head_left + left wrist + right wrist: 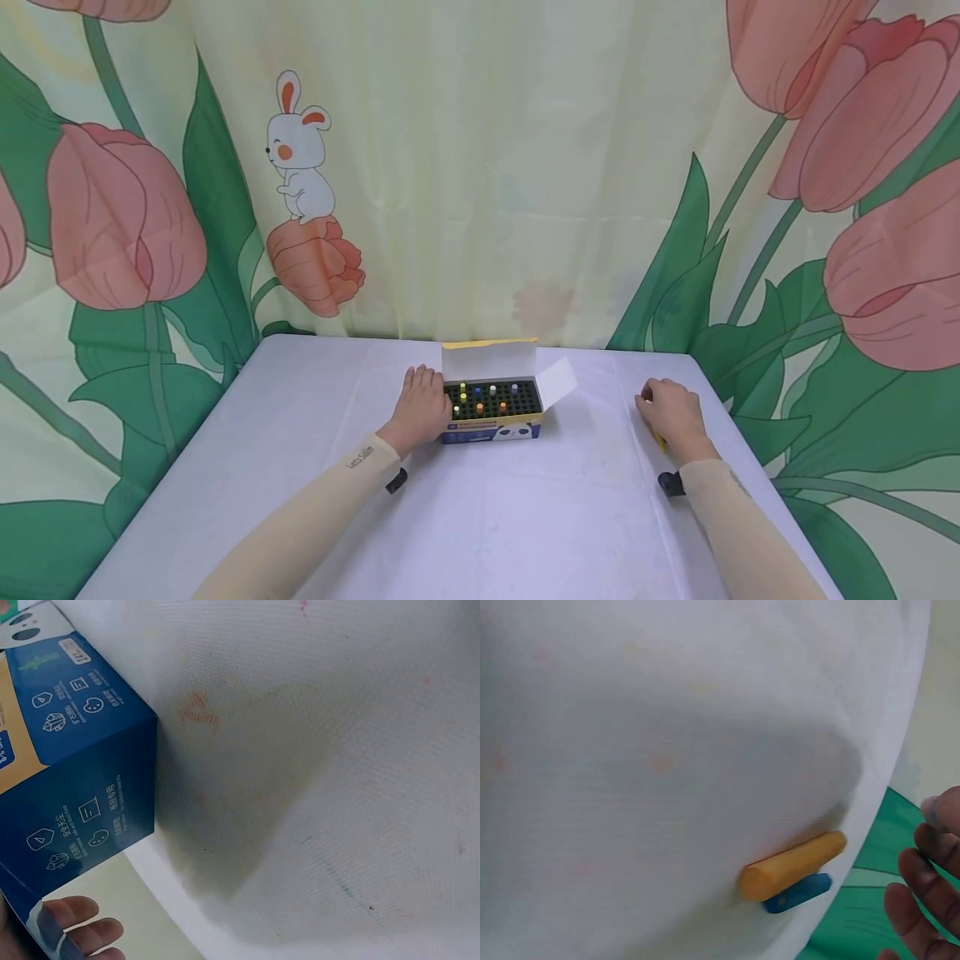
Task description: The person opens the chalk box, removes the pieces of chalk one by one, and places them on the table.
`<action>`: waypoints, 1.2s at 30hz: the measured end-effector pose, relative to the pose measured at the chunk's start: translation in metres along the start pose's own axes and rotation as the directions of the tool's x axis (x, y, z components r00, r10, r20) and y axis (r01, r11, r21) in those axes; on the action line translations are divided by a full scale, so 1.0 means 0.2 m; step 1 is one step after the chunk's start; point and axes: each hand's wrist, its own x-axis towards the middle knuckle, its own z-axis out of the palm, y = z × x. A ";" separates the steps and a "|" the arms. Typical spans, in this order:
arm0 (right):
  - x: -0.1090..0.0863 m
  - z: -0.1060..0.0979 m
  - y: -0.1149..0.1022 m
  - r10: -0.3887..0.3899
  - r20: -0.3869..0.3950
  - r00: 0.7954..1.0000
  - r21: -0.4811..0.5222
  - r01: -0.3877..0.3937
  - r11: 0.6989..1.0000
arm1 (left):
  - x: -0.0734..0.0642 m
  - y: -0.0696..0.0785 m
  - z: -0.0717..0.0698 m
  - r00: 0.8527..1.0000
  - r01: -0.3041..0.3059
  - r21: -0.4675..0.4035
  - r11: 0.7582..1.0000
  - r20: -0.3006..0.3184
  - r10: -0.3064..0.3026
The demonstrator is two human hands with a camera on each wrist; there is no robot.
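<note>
An open blue-and-yellow chalk box [483,433] with a panda print stands on the table. Several coloured chalk sticks [480,407] stand upright in its black holed insert [527,400]. My left hand [420,408] grips the box at its left end; in the left wrist view its fingers [97,934] show beyond the box's flap. The right hand [672,412] hovers at the table's right side, fingers loosely bent and holding nothing. Below it lie a yellow-orange chalk stick [795,864] and a blue one [804,892], side by side.
A white cloth with faint coloured smudges covers the table [570,517]. The box's back lid [489,361] stands up and its right flap [557,382] sticks outward. Behind the table hangs a curtain [525,167] printed with tulips and a rabbit.
</note>
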 end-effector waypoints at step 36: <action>0.04 -0.17 -0.99 -0.417 -0.292 0.861 0.005 0.437 0.899 | 0.00 0.01 -0.03 0.999 -0.007 -0.002 1.000 0.052 0.007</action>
